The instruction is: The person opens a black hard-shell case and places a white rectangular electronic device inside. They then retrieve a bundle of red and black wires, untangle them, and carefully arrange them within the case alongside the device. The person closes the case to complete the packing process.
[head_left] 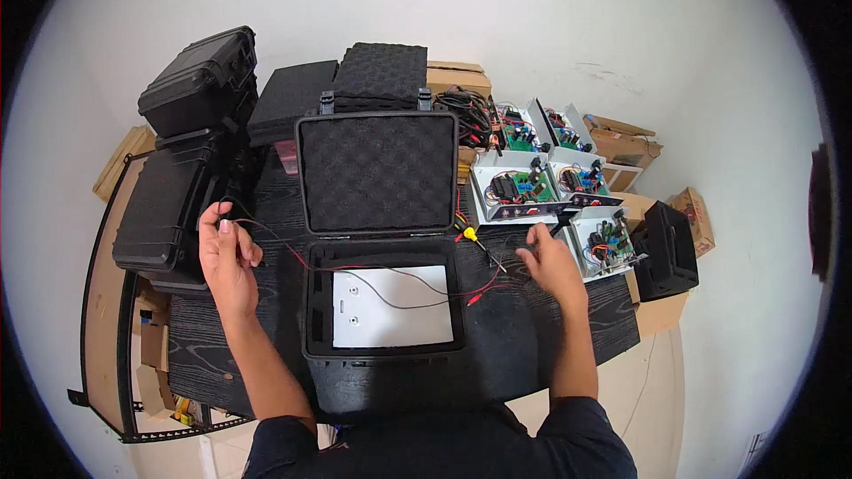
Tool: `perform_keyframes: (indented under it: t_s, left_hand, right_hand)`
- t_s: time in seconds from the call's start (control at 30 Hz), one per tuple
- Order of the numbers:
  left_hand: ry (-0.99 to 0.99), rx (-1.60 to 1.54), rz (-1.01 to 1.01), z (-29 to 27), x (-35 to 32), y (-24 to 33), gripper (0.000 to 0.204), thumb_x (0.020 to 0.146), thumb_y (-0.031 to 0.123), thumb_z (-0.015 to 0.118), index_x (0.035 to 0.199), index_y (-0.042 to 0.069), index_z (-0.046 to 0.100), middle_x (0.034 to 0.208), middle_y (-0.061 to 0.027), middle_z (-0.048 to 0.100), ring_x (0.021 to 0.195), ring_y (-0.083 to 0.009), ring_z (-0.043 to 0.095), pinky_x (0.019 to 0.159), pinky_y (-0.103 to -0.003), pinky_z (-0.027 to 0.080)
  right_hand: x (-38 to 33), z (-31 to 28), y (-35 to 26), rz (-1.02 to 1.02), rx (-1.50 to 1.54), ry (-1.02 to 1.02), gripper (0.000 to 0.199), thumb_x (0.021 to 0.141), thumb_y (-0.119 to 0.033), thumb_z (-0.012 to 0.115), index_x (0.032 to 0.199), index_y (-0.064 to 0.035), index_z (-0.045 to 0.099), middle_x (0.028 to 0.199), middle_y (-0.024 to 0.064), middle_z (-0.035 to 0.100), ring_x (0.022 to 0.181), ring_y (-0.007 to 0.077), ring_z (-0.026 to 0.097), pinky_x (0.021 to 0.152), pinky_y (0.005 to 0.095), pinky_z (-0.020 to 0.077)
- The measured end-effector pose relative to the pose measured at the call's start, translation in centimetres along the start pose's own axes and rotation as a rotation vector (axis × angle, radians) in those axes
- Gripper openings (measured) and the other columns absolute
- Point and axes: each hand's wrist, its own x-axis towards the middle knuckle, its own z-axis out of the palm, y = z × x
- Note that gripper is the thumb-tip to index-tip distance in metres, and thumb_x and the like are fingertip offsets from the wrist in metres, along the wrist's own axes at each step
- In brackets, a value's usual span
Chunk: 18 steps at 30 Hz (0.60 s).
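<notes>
My left hand [229,253] is raised at the left, its fingers closed on a thin black lead that loops at the fingertips. From there a red and black test lead [395,304] stretches over the case, with a red clip [475,299] lying at its right end. Below it, an open black hard case [382,357] holds a white panel [390,315] set in foam, with its foam-lined lid [377,173] standing up. My right hand [552,262] hovers right of the case with curled fingers; anything between them is too dark to make out. A yellow connector [470,233] lies between case and right hand.
White open housings with green circuit boards [524,186] stand at the right. Black hard cases [169,200] are stacked at the left. Foam sheets [382,71] and a bundle of black cables [468,111] sit at the back. A cardboard box [661,306] holding black foam stands beyond the right edge.
</notes>
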Motion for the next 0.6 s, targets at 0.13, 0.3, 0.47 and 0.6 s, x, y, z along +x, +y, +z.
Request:
perform_keyframes:
  t_s: [0.13,0.3,0.47,0.6]
  left_hand:
    - [-0.01,-0.017,0.008,-0.2,0.1,-0.1,0.027,0.113,0.023,0.053,0.134,0.006,0.054,0.068,0.0045,0.043,0.058,-0.0027,0.038,0.054,-0.021,0.035]
    - [0.001,0.011,0.002,-0.2,0.0,-0.2,0.027,0.113,0.023,0.051,0.134,0.006,0.054,0.068,0.0043,0.041,0.058,-0.0028,0.036,0.054,-0.021,0.034]
    - [-0.016,0.016,0.002,-0.5,0.1,-0.4,0.028,0.115,0.023,0.047,0.136,0.006,0.053,0.067,0.0042,0.041,0.058,-0.0026,0.034,0.054,-0.022,0.032]
    - [-0.02,0.02,0.006,-0.5,0.0,-0.4,0.028,0.115,0.023,0.047,0.137,0.006,0.052,0.068,0.0047,0.04,0.058,-0.0024,0.034,0.054,-0.021,0.032]
  right_hand:
    - [-0.8,0.7,1.5,0.017,0.032,-0.204,0.019,0.092,-0.014,0.076,0.106,-0.0044,0.068,0.076,0.018,0.07,0.076,0.0414,0.07,0.07,0.0485,0.0534]
    - [-1.9,2.0,3.4,-0.118,0.192,-0.227,0.014,0.091,-0.01,0.074,0.101,-0.0008,0.073,0.084,0.0206,0.073,0.082,0.0395,0.072,0.077,0.0473,0.0562]
    - [-3.0,3.4,4.1,-0.071,0.042,-0.294,0.017,0.088,-0.017,0.077,0.094,-0.0015,0.076,0.09,0.0208,0.074,0.091,0.0382,0.073,0.084,0.0467,0.057]
    - [-4.4,4.7,2.7,0.067,-0.163,-0.357,0.026,0.083,-0.027,0.082,0.093,-0.0035,0.076,0.089,0.02,0.074,0.094,0.0385,0.073,0.085,0.0482,0.0573]
